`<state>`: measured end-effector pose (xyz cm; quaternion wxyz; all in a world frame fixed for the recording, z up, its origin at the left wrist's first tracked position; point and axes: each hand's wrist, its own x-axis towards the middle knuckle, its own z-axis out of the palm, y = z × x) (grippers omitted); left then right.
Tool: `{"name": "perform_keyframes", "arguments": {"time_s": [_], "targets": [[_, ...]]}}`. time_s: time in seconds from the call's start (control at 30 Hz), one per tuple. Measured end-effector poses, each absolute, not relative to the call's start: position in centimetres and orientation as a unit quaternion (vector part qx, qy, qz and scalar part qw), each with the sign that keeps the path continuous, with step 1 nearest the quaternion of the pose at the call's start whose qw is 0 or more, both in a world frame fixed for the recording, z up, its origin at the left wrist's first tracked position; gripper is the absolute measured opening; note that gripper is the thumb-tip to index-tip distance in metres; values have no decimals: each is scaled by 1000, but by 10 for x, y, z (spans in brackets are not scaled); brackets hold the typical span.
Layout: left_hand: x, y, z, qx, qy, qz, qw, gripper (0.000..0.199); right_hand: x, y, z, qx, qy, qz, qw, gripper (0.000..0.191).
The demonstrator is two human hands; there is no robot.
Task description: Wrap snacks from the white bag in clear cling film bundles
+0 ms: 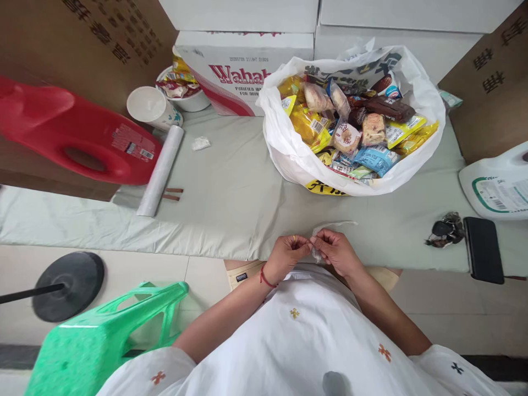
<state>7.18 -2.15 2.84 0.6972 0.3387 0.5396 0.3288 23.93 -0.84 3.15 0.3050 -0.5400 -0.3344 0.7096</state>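
At the front edge of the covered table, my left hand [289, 256] and my right hand [337, 253] meet with fingertips pinched together. Between them is a thin, see-through plastic film [317, 254], crumpled below the fingers, with a loose strip trailing behind the right hand. Whether it is a bag or a sheet I cannot tell. Beyond my hands stands a white plastic bag [274, 135], wide open at the top. It is full of wrapped snacks [346, 137] in yellow, brown, blue and clear packets.
Left on the table are a white roll [160, 170], a red jug [82, 132], a paper cup [150, 107] and a crumpled plastic scrap [201, 143]. Keys [445, 230], a phone [483, 249] and a white jug [499, 184] sit right. A green stool [78, 352] stands below left.
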Motion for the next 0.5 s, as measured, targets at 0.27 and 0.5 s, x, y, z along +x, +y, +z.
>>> {"name": "perform_keyframes", "arguments": {"time_s": [0.27, 0.5], "targets": [[69, -19, 28, 313, 540, 321, 712, 51, 244, -19, 28, -521, -373, 701, 312, 45], [67, -24, 24, 345, 528, 327, 704, 51, 247, -20, 26, -536, -396, 682, 299, 42]]}}
